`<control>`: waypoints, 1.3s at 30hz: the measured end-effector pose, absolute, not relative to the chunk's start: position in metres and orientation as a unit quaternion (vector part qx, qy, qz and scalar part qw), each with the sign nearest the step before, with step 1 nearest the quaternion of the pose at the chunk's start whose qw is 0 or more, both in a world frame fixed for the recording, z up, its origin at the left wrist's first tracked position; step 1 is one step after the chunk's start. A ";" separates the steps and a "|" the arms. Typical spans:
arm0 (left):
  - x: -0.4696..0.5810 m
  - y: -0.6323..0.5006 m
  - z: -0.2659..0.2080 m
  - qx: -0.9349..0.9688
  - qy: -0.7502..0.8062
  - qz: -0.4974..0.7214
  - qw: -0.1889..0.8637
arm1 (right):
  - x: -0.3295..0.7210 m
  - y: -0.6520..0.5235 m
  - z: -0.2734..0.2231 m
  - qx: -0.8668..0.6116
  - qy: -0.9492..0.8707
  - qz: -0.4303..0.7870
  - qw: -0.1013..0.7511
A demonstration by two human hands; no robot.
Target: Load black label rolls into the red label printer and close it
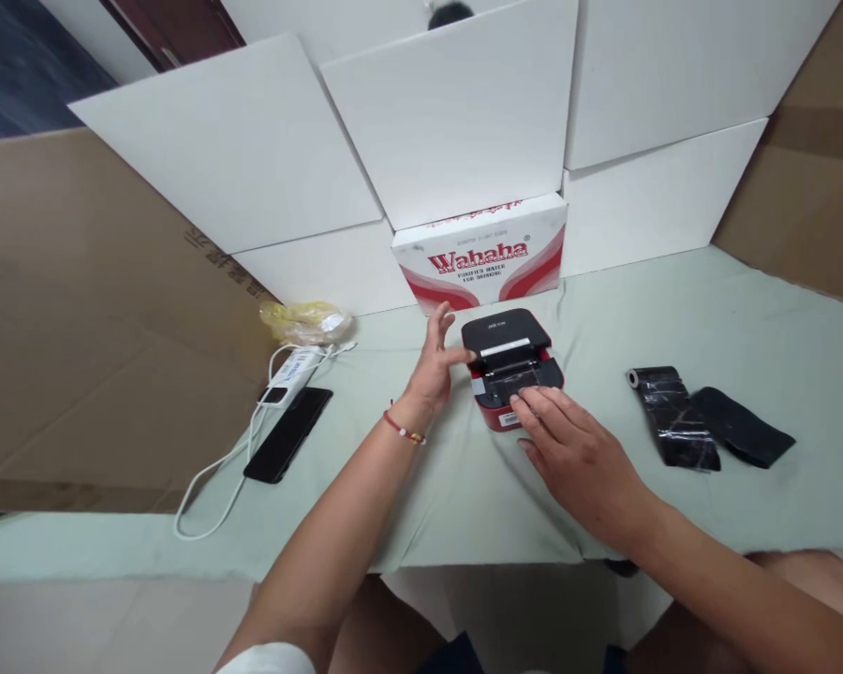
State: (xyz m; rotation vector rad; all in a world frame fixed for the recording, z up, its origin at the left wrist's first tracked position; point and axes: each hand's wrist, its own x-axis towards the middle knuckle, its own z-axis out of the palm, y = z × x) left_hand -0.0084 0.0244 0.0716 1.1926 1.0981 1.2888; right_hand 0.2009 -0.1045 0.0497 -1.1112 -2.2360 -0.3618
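A small red and black printer-like device (507, 329) sits on the cloth-covered table, its black top raised at the back and its inner bay exposed. A white strip and a dark glossy sheet show inside the bay. My left hand (436, 365) is at the device's left side, the thumb touching its edge and the other fingers pointing up, apart from it. Over the front edge, my right hand (576, 449) lies with outstretched fingertips on the dark front part. Whether those fingertips pinch anything is hard to see, but the fingers look extended.
To the right lie a partly unrolled black glossy roll (674, 417) and a black pouch-like piece (741, 426). A Wahaha carton (484, 257) stands behind the device. On the left are a black phone (288, 435), a white power strip (296, 367), its cable and a yellowish plastic bag (302, 321).
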 end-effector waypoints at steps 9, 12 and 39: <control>-0.005 0.002 0.042 0.482 0.429 0.505 0.573 | 0.199 -0.093 0.054 -0.413 -0.848 -0.128 0.306; -0.003 0.002 0.039 0.461 0.418 0.536 0.570 | 0.196 -0.087 0.055 -0.415 -0.842 -0.139 0.315; 0.006 0.055 0.055 0.450 0.395 0.586 0.546 | 0.194 -0.082 0.037 -0.407 -0.818 -0.182 0.362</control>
